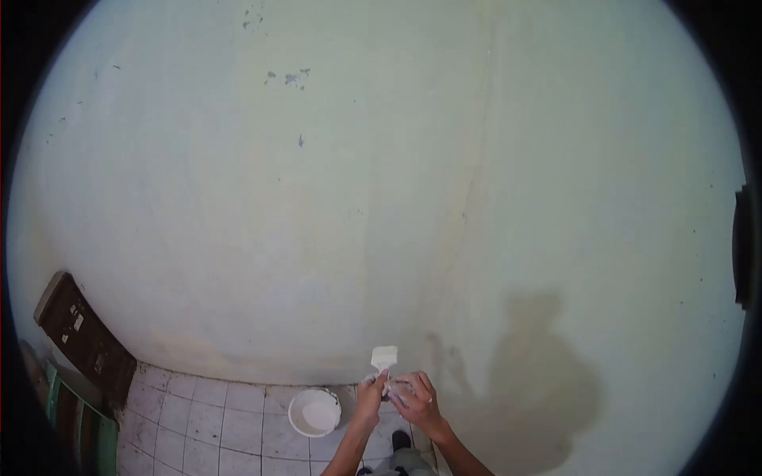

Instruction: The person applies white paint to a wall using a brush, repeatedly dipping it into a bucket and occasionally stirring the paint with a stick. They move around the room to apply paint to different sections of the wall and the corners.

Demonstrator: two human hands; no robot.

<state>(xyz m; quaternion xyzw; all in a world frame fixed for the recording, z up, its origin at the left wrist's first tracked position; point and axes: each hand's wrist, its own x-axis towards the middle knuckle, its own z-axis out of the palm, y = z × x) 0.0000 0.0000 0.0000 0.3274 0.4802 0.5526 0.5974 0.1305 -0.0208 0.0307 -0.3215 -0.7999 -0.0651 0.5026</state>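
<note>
A putty knife (384,357), its broad head covered in white, points up toward the wall low in the head view. My left hand (369,397) is closed around its handle, thumb lying along it. Close beside it, my right hand (417,399) has its fingers bent in at the lower end of the handle; what its fingertips pinch, if anything, is hidden. White smears show on the fingers of both hands. To the left of my forearms a white bucket (295,413) stands on the floor with white material inside.
Ahead rises a pale, stained wall (413,198) with chipped spots (295,78). A dark brown board (91,341) leans at the left, near a green frame (107,436). White floor tiles (208,420) lie below. A dark object (743,246) sits at the right edge.
</note>
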